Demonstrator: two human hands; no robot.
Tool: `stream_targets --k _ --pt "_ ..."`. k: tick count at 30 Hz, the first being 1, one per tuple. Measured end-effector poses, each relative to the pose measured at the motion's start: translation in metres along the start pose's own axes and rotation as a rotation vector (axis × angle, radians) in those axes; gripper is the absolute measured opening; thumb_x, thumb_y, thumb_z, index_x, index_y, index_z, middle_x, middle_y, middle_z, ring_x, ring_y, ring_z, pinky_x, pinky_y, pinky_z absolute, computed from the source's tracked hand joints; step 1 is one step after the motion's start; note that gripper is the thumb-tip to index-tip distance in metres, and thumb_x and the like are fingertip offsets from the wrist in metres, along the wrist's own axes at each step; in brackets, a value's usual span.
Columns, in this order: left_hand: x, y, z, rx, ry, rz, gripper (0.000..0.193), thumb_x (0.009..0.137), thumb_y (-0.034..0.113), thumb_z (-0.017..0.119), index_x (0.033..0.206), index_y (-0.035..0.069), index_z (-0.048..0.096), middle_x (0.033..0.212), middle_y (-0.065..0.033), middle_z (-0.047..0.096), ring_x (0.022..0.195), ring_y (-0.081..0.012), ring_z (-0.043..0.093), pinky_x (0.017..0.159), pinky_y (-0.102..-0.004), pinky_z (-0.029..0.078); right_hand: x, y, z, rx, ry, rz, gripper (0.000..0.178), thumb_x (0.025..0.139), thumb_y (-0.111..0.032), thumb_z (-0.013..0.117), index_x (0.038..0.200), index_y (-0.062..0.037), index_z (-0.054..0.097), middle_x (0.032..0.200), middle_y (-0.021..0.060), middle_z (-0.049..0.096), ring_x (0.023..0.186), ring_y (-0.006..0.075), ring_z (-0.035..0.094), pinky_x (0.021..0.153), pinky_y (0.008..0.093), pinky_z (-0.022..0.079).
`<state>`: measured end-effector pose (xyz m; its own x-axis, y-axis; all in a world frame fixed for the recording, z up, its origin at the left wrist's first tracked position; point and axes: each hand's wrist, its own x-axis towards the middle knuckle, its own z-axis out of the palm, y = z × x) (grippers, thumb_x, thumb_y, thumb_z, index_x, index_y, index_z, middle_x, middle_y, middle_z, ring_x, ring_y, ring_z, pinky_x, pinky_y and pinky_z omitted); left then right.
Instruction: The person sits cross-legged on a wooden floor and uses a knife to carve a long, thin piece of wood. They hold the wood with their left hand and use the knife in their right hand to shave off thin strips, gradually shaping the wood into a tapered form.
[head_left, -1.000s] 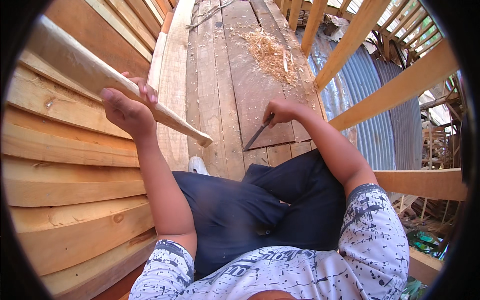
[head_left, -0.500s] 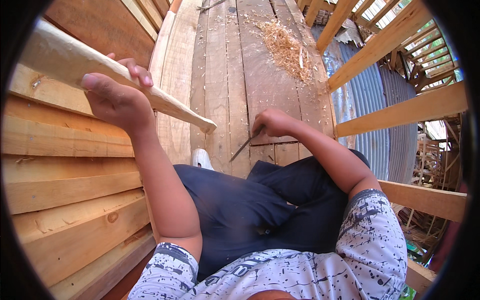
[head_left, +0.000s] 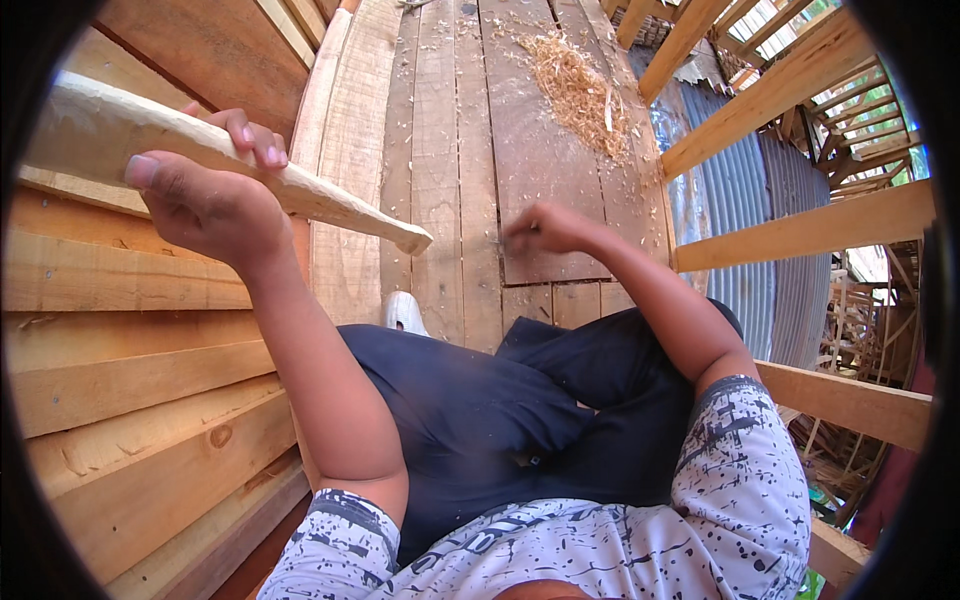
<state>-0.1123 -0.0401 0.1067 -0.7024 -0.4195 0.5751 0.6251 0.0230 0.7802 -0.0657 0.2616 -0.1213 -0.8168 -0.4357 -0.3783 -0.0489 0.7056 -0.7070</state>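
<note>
My left hand (head_left: pixel 215 205) is closed around a long, pale carved piece of wood (head_left: pixel 325 200), thumb on the near side and fingers over the far edge. The piece is broad at the upper left and narrows to a small flared end above the floor planks. Past that narrow end, to its right, my right hand (head_left: pixel 545 230) hovers low over the boards with bent fingers. Motion smears its fingertips. I cannot make out any blade in it at this moment.
Curly wood shavings (head_left: pixel 580 90) lie heaped on the plank floor (head_left: pixel 435 180) ahead. A wall of stacked boards (head_left: pixel 140 345) rises on my left. Wooden rails (head_left: pixel 800 220) run along the right, with corrugated metal sheets (head_left: pixel 740 220) beyond them. A white shoe (head_left: pixel 404 313) shows beside my dark trousers.
The wood piece and my left hand have shifted slightly left. My right hand has risen a little, and the thin dark blade seen extending from it earlier no longer shows.
</note>
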Motion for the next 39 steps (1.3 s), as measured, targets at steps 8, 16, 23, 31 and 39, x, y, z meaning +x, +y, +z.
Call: stream_targets --k 8,16,23,31,39 --pt "-0.005 0.003 -0.002 0.071 -0.010 -0.053 0.072 0.094 0.072 0.026 0.108 0.004 0.045 0.067 -0.0070 0.047 0.052 -0.0126 0.046 0.047 -0.0237 0.041 -0.004 0.001 -0.026 -0.050 -0.066 -0.122 0.033 0.080 -0.002 0.065 0.110 -0.0116 0.074 0.095 0.0153 0.073 0.087 0.0284 0.070 0.079 0.0378 0.054" --pt "-0.009 0.002 0.004 0.011 -0.002 -0.106 0.071 0.096 0.070 0.022 0.111 0.004 0.044 0.067 -0.0073 0.047 0.052 -0.0130 0.044 0.048 -0.0240 0.041 0.008 0.013 -0.038 -0.180 0.609 0.209 0.028 0.085 -0.004 0.064 0.109 -0.0147 0.075 0.101 0.0185 0.071 0.092 0.0317 0.069 0.079 0.0393 0.053" --pt "-0.011 0.001 0.005 0.100 -0.001 -0.101 0.073 0.095 0.073 0.019 0.111 0.005 0.044 0.067 -0.0061 0.046 0.052 -0.0118 0.044 0.048 -0.0237 0.043 -0.017 0.010 -0.043 -0.086 -0.210 -0.029 0.030 0.080 0.001 0.068 0.107 -0.0117 0.075 0.097 0.0089 0.075 0.088 0.0233 0.071 0.079 0.0353 0.054" --pt "-0.013 -0.004 0.005 0.134 -0.032 -0.095 0.074 0.094 0.074 0.018 0.111 0.007 0.043 0.067 -0.0050 0.046 0.052 -0.0111 0.047 0.050 -0.0224 0.045 -0.004 0.012 -0.062 -0.244 0.394 0.173 0.022 0.080 -0.006 0.071 0.101 -0.0121 0.077 0.093 0.0098 0.075 0.086 0.0239 0.071 0.078 0.0356 0.054" --pt "-0.014 -0.002 0.008 0.088 -0.031 -0.097 0.075 0.092 0.076 0.023 0.109 0.006 0.043 0.065 -0.0058 0.047 0.051 -0.0117 0.048 0.049 -0.0234 0.045 -0.004 0.035 -0.054 -0.102 0.127 0.135 0.027 0.080 -0.006 0.073 0.106 -0.0114 0.076 0.090 0.0100 0.075 0.085 0.0213 0.070 0.077 0.0339 0.053"
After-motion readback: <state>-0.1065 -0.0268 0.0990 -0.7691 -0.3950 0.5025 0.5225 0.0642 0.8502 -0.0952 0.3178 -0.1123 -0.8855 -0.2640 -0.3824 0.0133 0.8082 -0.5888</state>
